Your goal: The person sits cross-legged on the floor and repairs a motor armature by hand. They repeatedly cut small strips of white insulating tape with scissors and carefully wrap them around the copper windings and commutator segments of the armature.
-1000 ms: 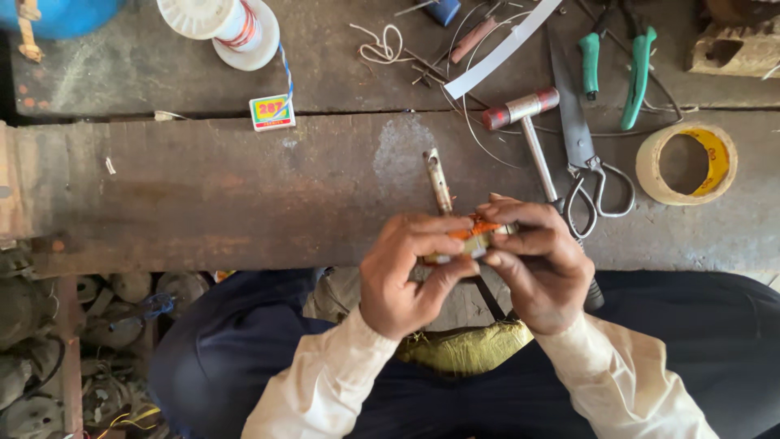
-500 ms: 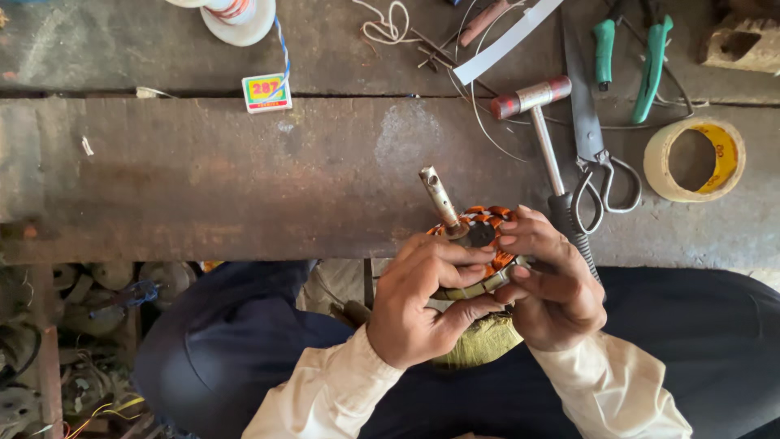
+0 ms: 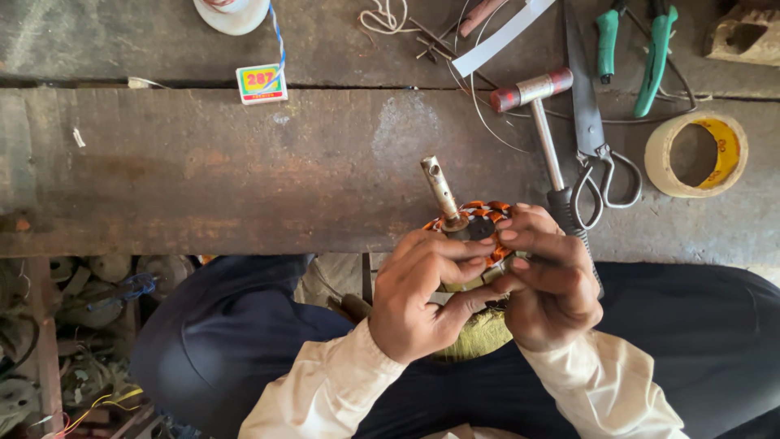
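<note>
Copper-wound motor coil (image 3: 479, 219) is sitting between both hands, left hand (image 3: 422, 297) and right hand (image 3: 548, 284) gripping it closely, its metal shaft (image 3: 439, 189) pointing away toward the wooden bench (image 3: 203, 171).

Motor stator (image 3: 479, 221): copper windings, glossy orange-brown, w/ a dull grey steel shaft, smooth. Workbench (image 3: 244, 162): worn wood planks, rough, matt, stained w/ pale scuffs. Hammer (image 3: 540, 122): bright metal handle, satin; head w/ red end caps (plastic, apparently); black grip, matt. Scissors (image 3: 589, 122): dark steel blades, semi-gloss. Pliers (image 3: 650, 57): green plastic-coated handles, smooth. Tape roll (image 3: 697, 154): beige tape, slightly glossy, yellow paper core. Small box (image 3: 261, 83): printed cardboard, bright. Sleeves (image 3: 325, 390): cream woven cloth, matt; trousers (image 3: 227, 341): dark blue cloth, soft.
</note>
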